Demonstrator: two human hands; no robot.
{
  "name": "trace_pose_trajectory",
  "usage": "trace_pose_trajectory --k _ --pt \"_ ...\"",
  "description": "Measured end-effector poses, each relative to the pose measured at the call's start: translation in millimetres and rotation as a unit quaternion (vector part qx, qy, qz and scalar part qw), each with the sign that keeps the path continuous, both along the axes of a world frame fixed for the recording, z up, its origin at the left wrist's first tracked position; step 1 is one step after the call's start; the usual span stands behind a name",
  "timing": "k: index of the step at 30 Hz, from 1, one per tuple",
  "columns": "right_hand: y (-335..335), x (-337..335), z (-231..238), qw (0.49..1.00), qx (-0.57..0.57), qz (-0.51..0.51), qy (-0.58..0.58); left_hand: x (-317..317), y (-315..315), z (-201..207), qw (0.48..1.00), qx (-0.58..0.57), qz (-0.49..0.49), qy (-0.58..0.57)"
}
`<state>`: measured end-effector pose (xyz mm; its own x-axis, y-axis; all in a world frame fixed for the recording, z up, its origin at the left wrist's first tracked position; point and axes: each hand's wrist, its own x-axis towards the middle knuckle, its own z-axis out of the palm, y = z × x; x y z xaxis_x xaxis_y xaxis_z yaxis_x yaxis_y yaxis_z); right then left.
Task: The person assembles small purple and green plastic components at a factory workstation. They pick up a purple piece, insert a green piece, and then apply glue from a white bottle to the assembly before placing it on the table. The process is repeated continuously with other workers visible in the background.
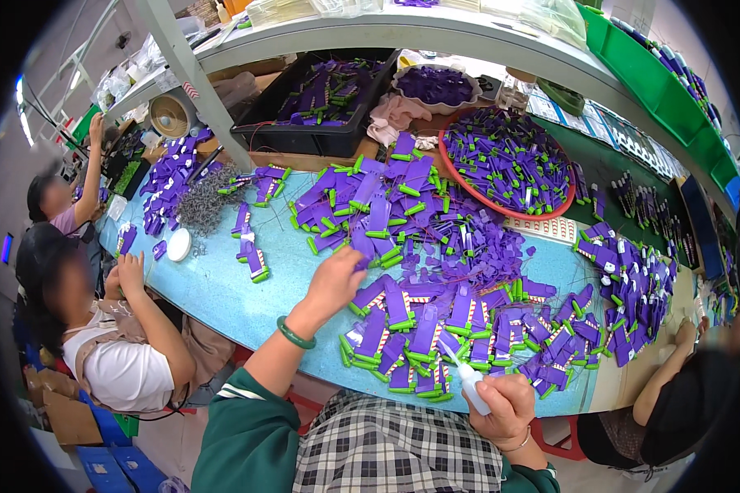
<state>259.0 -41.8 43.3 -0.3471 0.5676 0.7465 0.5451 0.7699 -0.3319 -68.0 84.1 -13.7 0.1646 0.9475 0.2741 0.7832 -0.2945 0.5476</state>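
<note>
My right hand (508, 408) is wrapped round a small white squeeze bottle (474, 389), its thin nozzle tilted up and left over purple and green plastic parts (423, 341) lying in rows at the table's near edge. My left hand (335, 282), with a green bangle on the wrist, reaches over the table. Its fingers are pinched at a small purple piece (360, 260), next to the large heap of purple and green parts (378, 205). The fingertips partly hide that piece. Small loose purple pieces (489, 251) lie right of the heap.
A red round basin (569, 201) of similar parts stands at the back right, a black crate (247, 135) at the back left. More parts (629, 287) cover the right side. Grey wire (210, 201) and a white lid (178, 245) lie left. Co-workers sit on both sides; a shelf crosses above.
</note>
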Motion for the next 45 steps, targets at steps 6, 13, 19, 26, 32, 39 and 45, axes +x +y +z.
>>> trace_pose_trajectory --k 6,13,19,26,32,39,45 --pt "-2 2 0 1.0 -0.014 0.015 0.006 -4 -32 46 0.81 0.046 0.122 -0.572" --pt "2 -4 0 0.999 0.014 0.021 0.024 74 -58 37 0.987 -0.04 0.003 0.155" --pt "-1 2 -1 0.999 0.004 0.006 0.038 93 -40 20 0.987 0.001 0.027 0.161" --pt "3 2 -1 0.999 0.002 0.018 0.037 92 -20 19 0.996 0.091 -0.005 0.021" --pt "6 2 -3 0.998 -0.002 0.026 0.049 93 -3 28 0.987 -0.04 -0.149 -0.034" --pt "7 9 -6 0.999 0.0 0.014 0.047 57 -3 27 0.98 -0.061 -0.188 0.026" --pt "12 1 -6 0.998 0.001 0.049 0.046 52 -18 24 0.998 -0.032 -0.05 -0.023"
